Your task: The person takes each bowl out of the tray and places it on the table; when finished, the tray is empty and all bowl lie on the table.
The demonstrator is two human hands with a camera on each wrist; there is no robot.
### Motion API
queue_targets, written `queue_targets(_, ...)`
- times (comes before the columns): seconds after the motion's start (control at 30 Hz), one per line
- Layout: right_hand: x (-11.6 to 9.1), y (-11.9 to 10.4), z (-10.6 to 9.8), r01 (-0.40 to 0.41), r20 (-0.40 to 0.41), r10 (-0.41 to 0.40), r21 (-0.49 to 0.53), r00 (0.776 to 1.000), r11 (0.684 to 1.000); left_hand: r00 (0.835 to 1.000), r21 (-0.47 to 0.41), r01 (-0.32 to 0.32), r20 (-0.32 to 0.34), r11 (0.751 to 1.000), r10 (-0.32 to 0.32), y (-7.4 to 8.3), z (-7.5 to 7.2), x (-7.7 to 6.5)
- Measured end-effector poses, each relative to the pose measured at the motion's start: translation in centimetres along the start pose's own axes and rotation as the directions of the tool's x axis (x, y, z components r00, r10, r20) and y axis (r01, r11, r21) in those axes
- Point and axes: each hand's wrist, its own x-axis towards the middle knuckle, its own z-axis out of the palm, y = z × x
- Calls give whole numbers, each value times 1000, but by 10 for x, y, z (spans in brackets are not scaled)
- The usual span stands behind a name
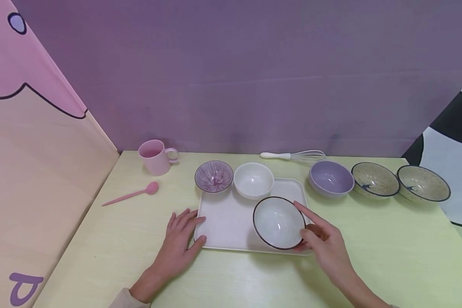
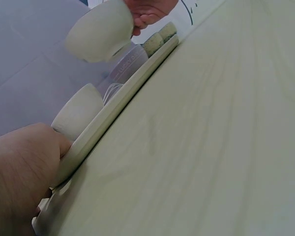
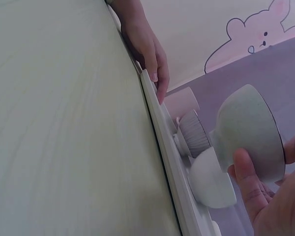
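Observation:
My right hand (image 1: 325, 244) grips a white bowl with a dark brown rim (image 1: 279, 223) by its right side, holding it tilted above the white tray (image 1: 227, 229). In the right wrist view the underside of this bowl (image 3: 248, 130) hangs clear of the tray, thumb against its wall. My left hand (image 1: 181, 241) rests at the tray's left edge, fingers spread, fingertips over the rim. Toward the tray's back stand a purple-striped bowl (image 1: 214, 176) at the left corner and a plain white bowl (image 1: 253, 181) beside it.
Right of the tray, a purple bowl (image 1: 331, 179) and two speckled bowls (image 1: 375, 179) stand in a row. A white-handled whisk (image 1: 292, 155) lies behind. At the left are a pink mug (image 1: 155, 158) and a pink spoon (image 1: 132, 195). A purple backdrop (image 1: 246, 85) borders the table.

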Motion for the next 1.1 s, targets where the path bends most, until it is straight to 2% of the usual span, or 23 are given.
queue_targets(0.23,-10,10,-28,7,-41,-5,40,999,999,1000,2,5,4,1000,-5,0,0,0)
queue_targets(0.43,-19,15,-55,-25,-81,27,24,996,999,1000,8,11,9,1000,-11,1,0,0)
queue_targets(0.7,-24,24,-92,-77,-120,86,81,989,994,1000,10,10,7,1000,-10,1,-1,0)
queue_targets(0.9,-26,28,-116,-128,-182,142,86,973,988,1000,15,9,8,1000,-9,1,0,0)
queue_targets(1.1,-27,30,-137,-169,-259,207,162,944,972,1000,16,2,3,1000,-2,1,0,0)
